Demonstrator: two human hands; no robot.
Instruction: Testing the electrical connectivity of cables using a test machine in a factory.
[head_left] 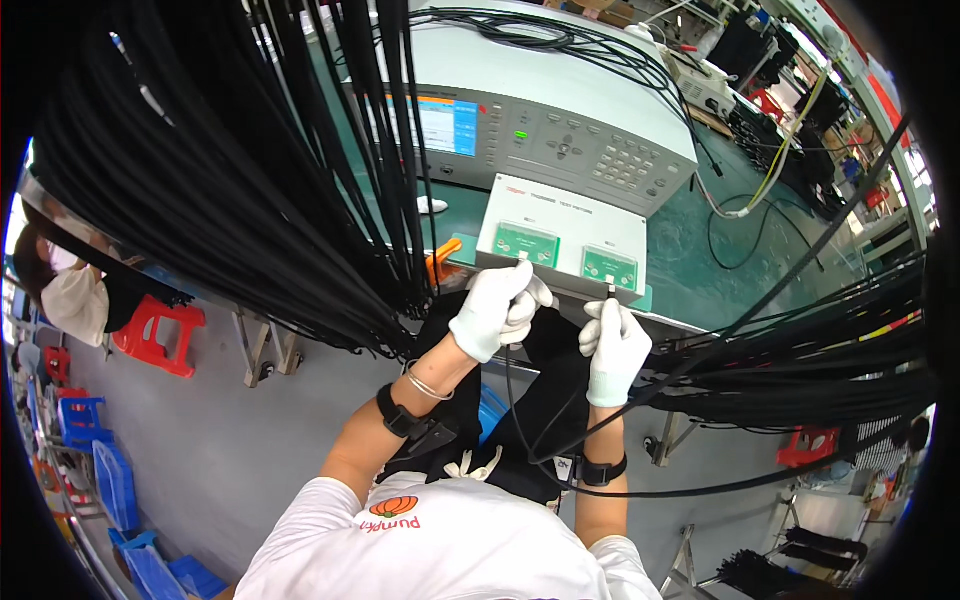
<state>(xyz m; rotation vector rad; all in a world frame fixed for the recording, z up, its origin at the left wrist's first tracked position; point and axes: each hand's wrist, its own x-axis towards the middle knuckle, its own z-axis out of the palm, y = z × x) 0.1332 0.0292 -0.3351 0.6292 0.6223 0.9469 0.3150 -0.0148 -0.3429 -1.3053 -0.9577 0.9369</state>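
Observation:
Both my hands wear white gloves. My left hand [497, 310] pinches one end of a black cable [512, 385], its plug up against the left green circuit board [528, 243] of a white test fixture box [570, 210]. Between the thumb and fingers of my right hand [616, 348] is the cable's other plug [612, 292], at the lower edge of the right green board [609, 267]. Whether either plug is fully seated I cannot tell. The cable hangs in a loop below my hands and crosses my right forearm.
Behind the fixture stands a grey tester [570, 140] with a lit screen and buttons. Thick bundles of black cables hang at the left [230, 170] and lie at the right [800, 370]. An orange-handled tool [442, 258] lies left of the fixture. Red stools [160, 335] and another person are farther left.

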